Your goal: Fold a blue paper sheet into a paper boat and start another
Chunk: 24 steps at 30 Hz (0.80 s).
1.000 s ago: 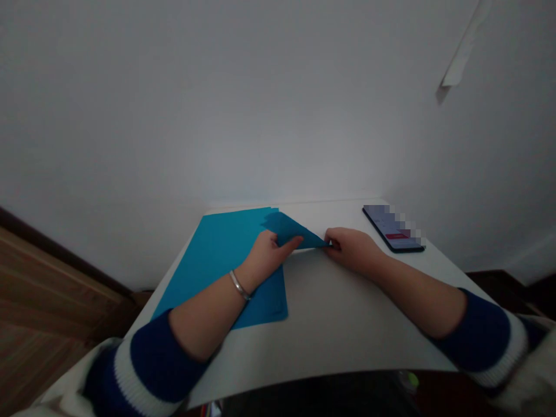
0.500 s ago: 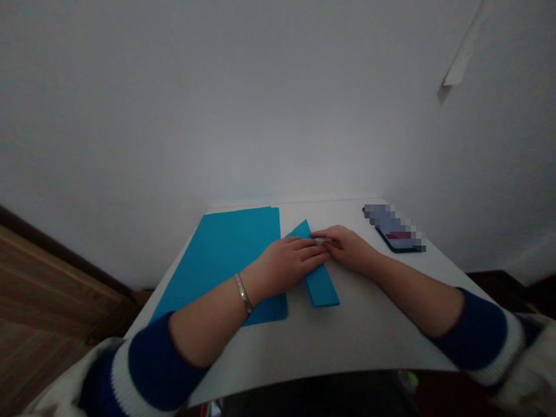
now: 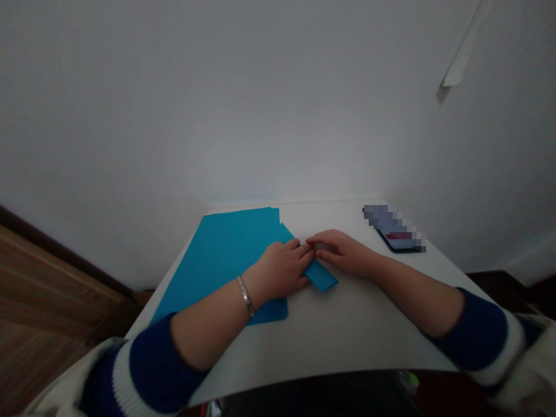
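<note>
A narrow folded piece of blue paper (image 3: 322,275) lies slantwise on the white table, with its upper tip over the edge of a larger blue sheet. My left hand (image 3: 284,269) grips it across the middle, fingers on top, hiding that part of the strip. Curled in from the right, my right hand (image 3: 345,252) has its thumb and fingertips at the strip's right edge, beside my left fingertips. The exact contact there is partly hidden. Under my left forearm and wrist rest large blue sheets (image 3: 226,255), slightly offset at the top edge.
A phone (image 3: 393,229) with a blurred screen lies at the table's right side. The white table (image 3: 347,336) meets a grey wall (image 3: 278,116) at its back. Wooden furniture (image 3: 39,301) stands at the left. A pale strip (image 3: 464,52) hangs on the wall, upper right.
The folded paper has turned anticlockwise, its upper tip swinging left over the large sheet and its lower end pointing further right. Both hands shifted slightly left; less of the strip shows.
</note>
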### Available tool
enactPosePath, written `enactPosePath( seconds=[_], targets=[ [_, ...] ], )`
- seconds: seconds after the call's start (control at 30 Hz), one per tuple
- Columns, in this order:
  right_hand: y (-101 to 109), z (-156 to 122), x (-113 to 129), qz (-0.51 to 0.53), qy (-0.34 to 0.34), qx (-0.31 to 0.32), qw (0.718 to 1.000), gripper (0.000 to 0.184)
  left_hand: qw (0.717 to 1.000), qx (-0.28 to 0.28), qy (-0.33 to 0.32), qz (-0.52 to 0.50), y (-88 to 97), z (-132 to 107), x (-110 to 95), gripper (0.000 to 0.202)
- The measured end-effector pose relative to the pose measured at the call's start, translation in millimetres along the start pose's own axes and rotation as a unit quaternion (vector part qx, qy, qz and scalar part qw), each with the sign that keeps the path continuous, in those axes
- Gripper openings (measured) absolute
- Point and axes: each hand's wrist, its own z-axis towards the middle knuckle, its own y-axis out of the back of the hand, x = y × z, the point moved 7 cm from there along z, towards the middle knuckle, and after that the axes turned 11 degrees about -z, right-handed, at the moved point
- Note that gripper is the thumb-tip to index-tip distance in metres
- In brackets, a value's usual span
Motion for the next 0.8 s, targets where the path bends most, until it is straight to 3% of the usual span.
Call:
enactPosePath(
  seconds=[0.13,0.37,0.6,0.8],
  targets=[
    [3.5,-1.4,3.8,0.031,0.014,0.002,0.999,0.044,0.999,-0.025,0.029,-0.005,3.4,-1.1,3.4,0.066],
    [8.5,-3.9,25.0,0.039,0.095,0.045,0.994,0.068,0.994,-0.064,0.084,0.008,6.8,-1.9,13.8,0.062],
    [9.3,-6.4,22.5,-0.042,0.056,0.063,0.996,0.033,0.992,-0.066,0.102,-0.019,0.5,-3.2,23.4,0.065],
    [11.4,-8.3,20.0,-0.069,0.047,0.083,0.993,0.028,0.993,-0.069,0.09,-0.036,0.7,-0.8,23.7,0.05]
  ],
)
